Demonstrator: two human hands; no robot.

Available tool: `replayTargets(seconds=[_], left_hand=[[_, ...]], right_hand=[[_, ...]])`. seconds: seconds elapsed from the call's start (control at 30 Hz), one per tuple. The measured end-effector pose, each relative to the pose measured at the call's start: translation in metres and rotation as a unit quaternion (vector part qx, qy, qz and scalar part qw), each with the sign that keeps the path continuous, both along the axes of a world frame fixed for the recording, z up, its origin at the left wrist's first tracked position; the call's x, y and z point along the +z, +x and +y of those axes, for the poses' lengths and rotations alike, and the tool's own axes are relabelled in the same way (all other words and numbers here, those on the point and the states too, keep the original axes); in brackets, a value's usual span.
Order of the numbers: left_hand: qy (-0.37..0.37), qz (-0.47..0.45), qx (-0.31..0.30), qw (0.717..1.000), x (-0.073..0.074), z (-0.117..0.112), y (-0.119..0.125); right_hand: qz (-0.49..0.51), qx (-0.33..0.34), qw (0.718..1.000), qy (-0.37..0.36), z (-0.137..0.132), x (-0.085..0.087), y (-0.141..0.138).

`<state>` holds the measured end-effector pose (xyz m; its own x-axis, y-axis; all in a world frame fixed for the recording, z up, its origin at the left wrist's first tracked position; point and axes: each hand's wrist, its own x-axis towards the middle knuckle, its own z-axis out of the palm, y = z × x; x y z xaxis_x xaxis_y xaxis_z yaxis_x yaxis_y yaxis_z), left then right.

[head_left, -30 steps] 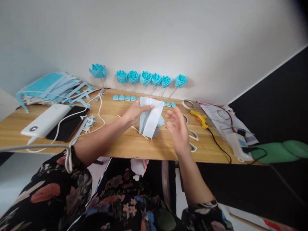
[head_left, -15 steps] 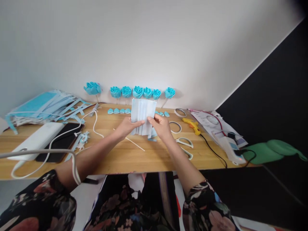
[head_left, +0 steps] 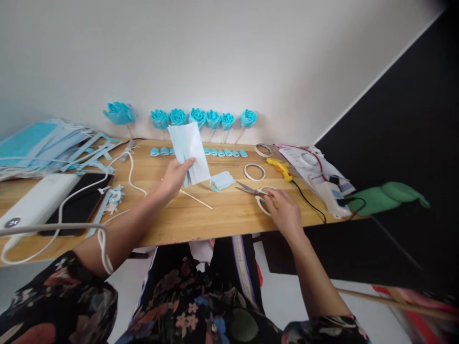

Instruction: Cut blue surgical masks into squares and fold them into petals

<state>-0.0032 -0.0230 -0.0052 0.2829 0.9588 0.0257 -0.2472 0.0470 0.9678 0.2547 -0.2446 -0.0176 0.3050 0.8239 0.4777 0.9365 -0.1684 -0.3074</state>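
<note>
My left hand (head_left: 174,176) pinches a pale blue pleated mask sheet (head_left: 189,150) and holds it upright above the wooden table (head_left: 186,215). Over on the right, my right hand (head_left: 283,210) rests on the white handles of a pair of scissors (head_left: 256,193) lying on the table, fingers curled over them. A smaller folded blue piece (head_left: 222,181) lies between the hands, and a thin wooden stick (head_left: 195,198) lies below the sheet.
Several blue fabric roses (head_left: 201,117) stand along the wall, with small blue petals (head_left: 222,153) in a row before them. A mask pile (head_left: 43,143), power bank (head_left: 32,203) and phone (head_left: 77,203) sit left. Tape rings (head_left: 254,171), a yellow glue gun (head_left: 281,168) and a power strip (head_left: 328,191) sit right.
My right hand let go of the blue sheet and dropped to the scissors at the right. My left hand alone now holds the sheet, raised and tilted left.
</note>
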Motion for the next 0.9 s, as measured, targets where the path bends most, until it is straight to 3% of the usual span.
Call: replayTargets(seconds=[0.17, 0.27, 0.4, 0.53, 0.6, 0.67, 0.73, 0.8, 0.9], left_hand=[[0.001, 0.006, 0.018, 1.0, -0.009, 0.004, 0.002], [-0.027, -0.007, 0.01, 1.0, -0.005, 0.001, 0.002], [-0.089, -0.026, -0.03, 0.995, 0.006, -0.007, 0.003], [-0.148, -0.037, -0.071, 0.986, 0.015, -0.013, 0.003], [-0.154, -0.061, -0.08, 0.983, 0.017, -0.013, 0.003], [-0.152, -0.083, -0.076, 0.982, 0.018, -0.011, 0.003], [-0.138, -0.102, -0.068, 0.983, 0.019, -0.009, 0.002], [-0.117, -0.112, -0.065, 0.985, 0.021, -0.008, 0.0], [-0.086, -0.111, -0.065, 0.988, 0.024, -0.007, -0.004]], right_hand=[[-0.037, -0.002, 0.997, -0.067, -0.018, -0.013, 0.007], [-0.059, 0.006, 0.995, -0.082, -0.01, -0.004, 0.009], [-0.035, 0.074, 0.984, -0.159, 0.008, 0.012, 0.02], [-0.001, 0.105, 0.976, -0.188, 0.009, 0.016, 0.033], [0.054, 0.074, 0.983, -0.161, 0.004, 0.015, 0.035], [0.195, 0.051, 0.974, -0.107, -0.002, 0.015, 0.03], [0.382, 0.087, 0.918, -0.057, -0.006, 0.017, 0.016], [0.53, 0.166, 0.831, -0.029, -0.005, 0.021, -0.006], [0.622, 0.285, 0.727, -0.056, 0.004, 0.027, -0.044]])
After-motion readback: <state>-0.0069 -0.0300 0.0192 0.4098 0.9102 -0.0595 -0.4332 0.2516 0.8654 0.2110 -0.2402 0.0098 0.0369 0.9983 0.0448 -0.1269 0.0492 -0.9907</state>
